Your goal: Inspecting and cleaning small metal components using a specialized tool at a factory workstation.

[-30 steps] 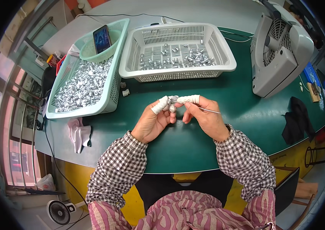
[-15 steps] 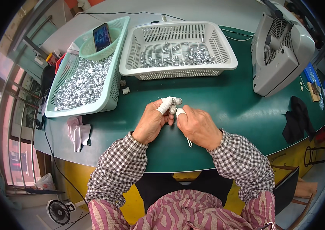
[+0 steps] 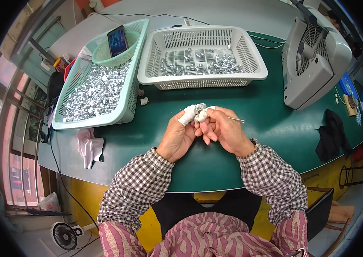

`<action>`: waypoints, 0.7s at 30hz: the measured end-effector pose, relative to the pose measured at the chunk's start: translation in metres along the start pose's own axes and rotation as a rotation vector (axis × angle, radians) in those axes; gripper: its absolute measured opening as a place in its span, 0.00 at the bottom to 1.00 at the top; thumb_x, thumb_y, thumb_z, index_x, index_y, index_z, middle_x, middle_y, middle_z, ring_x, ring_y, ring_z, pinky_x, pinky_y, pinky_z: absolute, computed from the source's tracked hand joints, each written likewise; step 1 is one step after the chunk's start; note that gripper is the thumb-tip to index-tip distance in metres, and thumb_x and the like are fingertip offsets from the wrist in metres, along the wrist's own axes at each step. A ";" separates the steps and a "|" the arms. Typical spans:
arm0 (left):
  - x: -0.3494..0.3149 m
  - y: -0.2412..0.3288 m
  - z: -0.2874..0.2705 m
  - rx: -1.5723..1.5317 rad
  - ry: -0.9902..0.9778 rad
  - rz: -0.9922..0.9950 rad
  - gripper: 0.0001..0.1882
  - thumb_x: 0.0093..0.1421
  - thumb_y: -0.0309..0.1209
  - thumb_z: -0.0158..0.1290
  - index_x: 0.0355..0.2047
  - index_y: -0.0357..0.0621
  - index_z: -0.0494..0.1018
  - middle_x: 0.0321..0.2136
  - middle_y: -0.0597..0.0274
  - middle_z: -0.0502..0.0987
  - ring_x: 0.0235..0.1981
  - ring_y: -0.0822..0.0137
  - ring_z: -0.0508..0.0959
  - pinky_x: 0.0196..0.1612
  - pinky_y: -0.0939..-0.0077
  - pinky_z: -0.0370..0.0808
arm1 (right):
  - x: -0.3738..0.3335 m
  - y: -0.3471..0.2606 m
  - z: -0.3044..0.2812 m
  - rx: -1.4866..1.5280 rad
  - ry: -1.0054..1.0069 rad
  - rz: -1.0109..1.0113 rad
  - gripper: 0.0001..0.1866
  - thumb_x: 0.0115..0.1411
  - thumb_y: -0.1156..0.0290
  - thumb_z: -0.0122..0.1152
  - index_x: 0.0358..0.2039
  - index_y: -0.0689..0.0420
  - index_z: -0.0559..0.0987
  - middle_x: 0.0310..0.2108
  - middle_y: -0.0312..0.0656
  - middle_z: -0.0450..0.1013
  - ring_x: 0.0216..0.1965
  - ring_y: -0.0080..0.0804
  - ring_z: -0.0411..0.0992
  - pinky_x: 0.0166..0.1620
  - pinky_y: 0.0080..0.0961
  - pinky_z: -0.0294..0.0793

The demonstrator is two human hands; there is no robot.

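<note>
Over the table's near middle, my left hand (image 3: 176, 138) is closed on a small silver metal part (image 3: 198, 109), mostly hidden by white-wrapped fingertips. My right hand (image 3: 231, 133), with white wrapping on its fingers too, pinches a thin metal rod (image 3: 238, 120) whose end sticks out to the right. The rod's other end lies at the metal part; whether it is inside cannot be seen. Beyond my hands, similar silver parts (image 3: 226, 65) lie scattered in a white slotted basket (image 3: 203, 81). A pale green basket (image 3: 123, 116) at the left holds a large heap of them (image 3: 96, 92).
A phone (image 3: 117, 41) leans in a small green bowl (image 3: 123, 59) on the heap. A grey box fan (image 3: 314, 64) stands at the right, near a black cloth (image 3: 332, 135). A pink cloth (image 3: 90, 147) and small white piece (image 3: 144, 101) lie left on the green table (image 3: 276, 150).
My right hand has turned, its fingers now showing below, and the rod has swung from pointing toward me to pointing right. My left hand stays at the metal part.
</note>
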State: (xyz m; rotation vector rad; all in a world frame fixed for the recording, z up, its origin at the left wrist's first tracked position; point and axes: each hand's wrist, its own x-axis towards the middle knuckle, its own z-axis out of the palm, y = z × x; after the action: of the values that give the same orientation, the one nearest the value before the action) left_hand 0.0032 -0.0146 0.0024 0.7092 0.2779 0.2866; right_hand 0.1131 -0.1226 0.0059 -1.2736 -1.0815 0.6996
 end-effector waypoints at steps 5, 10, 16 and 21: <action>-0.002 0.005 -0.001 0.056 0.076 -0.042 0.14 0.63 0.37 0.43 0.37 0.37 0.69 0.26 0.68 0.68 0.24 0.77 0.64 0.26 0.84 0.65 | -0.001 0.006 -0.003 -0.533 -0.018 -0.395 0.09 0.58 0.77 0.47 0.21 0.62 0.65 0.18 0.46 0.66 0.14 0.33 0.63 0.20 0.25 0.67; -0.005 0.005 -0.001 0.146 0.029 -0.042 0.14 0.64 0.37 0.41 0.38 0.37 0.68 0.26 0.68 0.68 0.24 0.78 0.64 0.26 0.84 0.64 | -0.007 0.000 -0.005 -1.151 -0.121 -0.568 0.10 0.58 0.78 0.47 0.20 0.61 0.64 0.19 0.46 0.66 0.16 0.33 0.66 0.20 0.24 0.68; -0.010 -0.003 0.007 0.149 -0.021 -0.031 0.16 0.64 0.38 0.40 0.40 0.37 0.68 0.25 0.68 0.67 0.24 0.78 0.64 0.26 0.84 0.66 | -0.011 0.010 0.006 -0.394 0.037 -0.266 0.10 0.56 0.76 0.48 0.19 0.61 0.64 0.20 0.47 0.69 0.16 0.33 0.67 0.19 0.24 0.68; -0.009 0.003 0.009 0.008 -0.052 0.000 0.16 0.63 0.39 0.42 0.37 0.37 0.68 0.25 0.67 0.68 0.23 0.77 0.64 0.25 0.83 0.64 | -0.008 -0.004 0.008 -0.316 0.028 -0.194 0.11 0.57 0.75 0.48 0.19 0.62 0.65 0.19 0.43 0.68 0.15 0.30 0.67 0.19 0.23 0.66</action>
State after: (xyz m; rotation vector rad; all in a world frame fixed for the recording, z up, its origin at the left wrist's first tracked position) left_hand -0.0020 -0.0211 0.0119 0.7238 0.2296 0.2663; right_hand 0.1022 -0.1279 0.0078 -1.4165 -1.3088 0.3724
